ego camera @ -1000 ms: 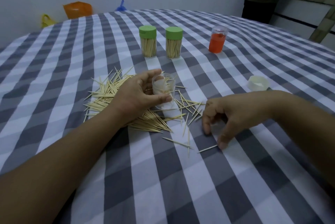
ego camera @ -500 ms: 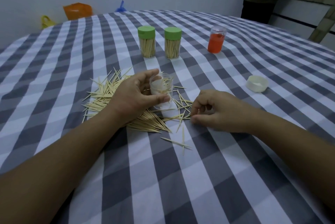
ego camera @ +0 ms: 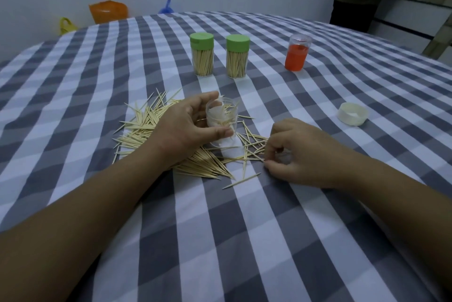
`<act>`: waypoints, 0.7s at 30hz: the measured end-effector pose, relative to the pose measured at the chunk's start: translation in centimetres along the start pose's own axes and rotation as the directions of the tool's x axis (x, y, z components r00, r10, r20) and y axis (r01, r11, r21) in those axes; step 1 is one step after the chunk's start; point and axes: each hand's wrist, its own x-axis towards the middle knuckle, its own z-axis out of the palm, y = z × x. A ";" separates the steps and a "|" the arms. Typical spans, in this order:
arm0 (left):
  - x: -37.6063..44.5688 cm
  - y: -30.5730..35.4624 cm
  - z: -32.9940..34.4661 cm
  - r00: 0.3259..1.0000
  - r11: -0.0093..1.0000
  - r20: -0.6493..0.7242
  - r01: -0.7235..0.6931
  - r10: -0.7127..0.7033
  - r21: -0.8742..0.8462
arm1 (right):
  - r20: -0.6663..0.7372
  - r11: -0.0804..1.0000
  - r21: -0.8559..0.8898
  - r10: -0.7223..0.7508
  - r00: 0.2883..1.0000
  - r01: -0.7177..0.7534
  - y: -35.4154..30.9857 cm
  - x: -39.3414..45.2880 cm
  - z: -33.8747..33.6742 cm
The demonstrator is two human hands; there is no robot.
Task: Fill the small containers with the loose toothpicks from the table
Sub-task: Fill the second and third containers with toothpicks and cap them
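Nearest, one stray toothpick point(ego camera: 241, 181) lay alone on the checked cloth point(ego camera: 220, 240). Just beyond, the right hand point(ego camera: 297, 154) had fingers curled down, pinching toothpicks at the pile's right edge; how many was hard to make out. The left hand point(ego camera: 188, 128) wrapped the clear container point(ego camera: 222, 121), hiding part of the loose toothpicks point(ego camera: 151, 128). Farther off stood two green-lidded jars point(ego camera: 202, 54).

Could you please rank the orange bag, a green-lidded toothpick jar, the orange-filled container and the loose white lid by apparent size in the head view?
1. orange bag
2. green-lidded toothpick jar
3. orange-filled container
4. loose white lid

The bag lies farthest away, so it is truly the largest.
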 end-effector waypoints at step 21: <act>0.1 0.0 0.1 1.000 1.000 -0.001 0.000 0.000 -0.021 | -0.172 0.985 0.005 -0.168 0.971 0.172 0.1 0.6 2.5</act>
